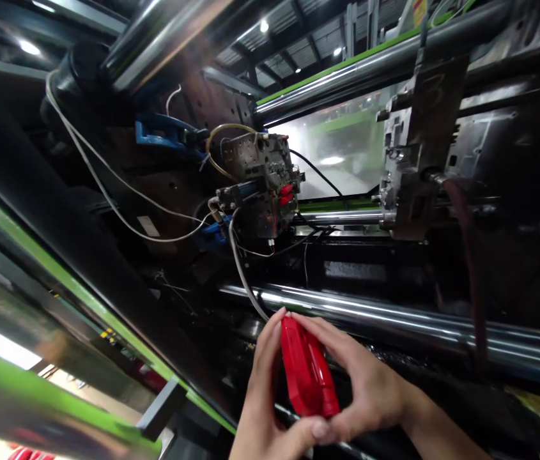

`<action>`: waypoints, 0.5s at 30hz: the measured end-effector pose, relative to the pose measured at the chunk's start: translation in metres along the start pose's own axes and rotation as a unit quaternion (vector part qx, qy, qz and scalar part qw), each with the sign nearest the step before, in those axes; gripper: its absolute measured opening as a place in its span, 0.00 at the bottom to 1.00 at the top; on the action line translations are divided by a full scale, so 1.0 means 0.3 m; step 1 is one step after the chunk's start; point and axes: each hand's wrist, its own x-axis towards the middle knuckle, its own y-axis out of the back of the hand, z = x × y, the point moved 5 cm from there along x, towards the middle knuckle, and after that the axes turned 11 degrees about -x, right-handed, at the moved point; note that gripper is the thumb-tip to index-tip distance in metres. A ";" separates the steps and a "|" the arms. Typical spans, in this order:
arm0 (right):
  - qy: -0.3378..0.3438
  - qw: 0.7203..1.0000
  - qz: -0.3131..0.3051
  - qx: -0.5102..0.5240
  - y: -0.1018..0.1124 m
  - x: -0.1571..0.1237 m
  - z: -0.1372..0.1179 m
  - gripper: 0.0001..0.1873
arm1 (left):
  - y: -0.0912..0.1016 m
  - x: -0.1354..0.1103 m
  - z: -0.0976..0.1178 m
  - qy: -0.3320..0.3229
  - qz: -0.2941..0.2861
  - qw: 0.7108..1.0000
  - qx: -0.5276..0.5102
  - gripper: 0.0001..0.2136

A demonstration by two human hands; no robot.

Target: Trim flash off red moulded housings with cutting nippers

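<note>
Both of my hands hold a glossy red moulded plastic part (305, 370) at the lower middle of the head view. My left hand (267, 396) wraps its left side, with the thumb under the lower end. From the right, my right hand (365, 377) grips it, fingertips at the top and thumb at the bottom. Beyond them, one half of a metal mould (262, 156) carries another red piece (286, 194) on its face. Facing it on the right stands the other mould half (423, 147), marked with a 3.
A thick polished bar (370, 319) runs across just beyond my hands. Loose white cables (130, 198) and a grey hose (243, 275) hang around the left mould half. A dark hose (466, 255) drops at right. The green machine frame edge (135, 358) slants along the left.
</note>
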 end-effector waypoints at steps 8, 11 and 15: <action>0.084 0.996 0.026 -0.034 -0.042 0.112 0.000 0.67 | -0.013 0.086 0.107 -0.054 0.007 0.981 0.187 0.30; 0.122 0.991 0.048 -0.030 -0.044 0.142 -0.013 0.69 | -0.008 0.113 0.138 -0.084 -0.008 0.952 0.293 0.31; 0.135 0.975 0.172 0.046 0.090 0.256 -0.023 0.58 | 0.016 0.103 0.192 -0.121 -0.041 0.931 0.341 0.37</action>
